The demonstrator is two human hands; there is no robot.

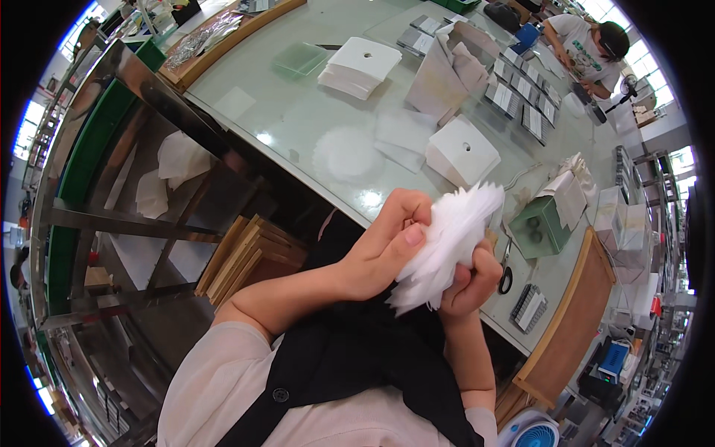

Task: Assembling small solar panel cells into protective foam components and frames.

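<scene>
My left hand (391, 242) pinches one side of a fanned bundle of thin white sheets (463, 223), thumb on top. On its other side my right hand (474, 283) grips the same bundle with curled fingers. The bundle is held up in front of my body, over the table's near edge, its edges spread unevenly. Past it on the glass-topped table lie a stack of white square cards (465, 158) with a hole in the top one, a round pile of thin white sheets (344, 155) and some translucent square sheets (402, 141). Black-handled scissors (506, 277) lie right of my right hand.
Farther back stand another white card stack (359, 71), a pale green tray (298, 59) and a paper-lined box (443, 74). To the right are a green box (542, 227), a small grey block (528, 307) and a wooden board (566, 324). A co-worker (596, 52) sits at the far right.
</scene>
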